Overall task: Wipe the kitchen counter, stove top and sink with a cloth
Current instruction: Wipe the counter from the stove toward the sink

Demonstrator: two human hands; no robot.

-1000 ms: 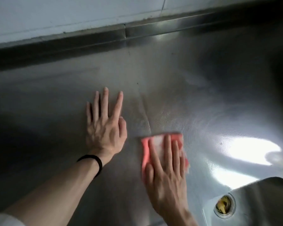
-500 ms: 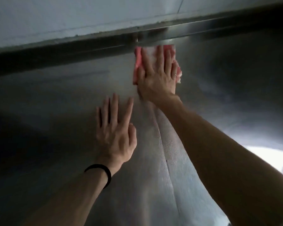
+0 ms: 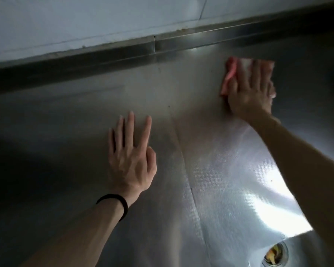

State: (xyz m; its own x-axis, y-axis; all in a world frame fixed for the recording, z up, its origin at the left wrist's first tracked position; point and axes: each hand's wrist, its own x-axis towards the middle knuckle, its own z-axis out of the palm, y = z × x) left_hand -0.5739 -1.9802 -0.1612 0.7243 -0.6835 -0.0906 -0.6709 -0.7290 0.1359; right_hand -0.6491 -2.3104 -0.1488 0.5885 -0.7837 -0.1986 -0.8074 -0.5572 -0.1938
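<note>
Your right hand point(image 3: 249, 97) lies flat on the pink cloth point(image 3: 228, 76) in the upper right of the frame. Its fingers are straight and press the cloth onto the steel worktop point(image 3: 66, 132), near the back edge. Your left hand point(image 3: 131, 160) rests flat in the middle, fingers straight, holding nothing. The sink drain point(image 3: 275, 255) shows at the lower right.

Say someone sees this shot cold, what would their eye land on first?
The pink cloth, upper right near the back ledge, is the only strong colour; the right hand presses it flat on the steel counter. Next comes the bright glare lower right, then the left hand lying flat at centre, a black band on its wrist. A drain with something yellowish sits in the bottom right corner.
</note>
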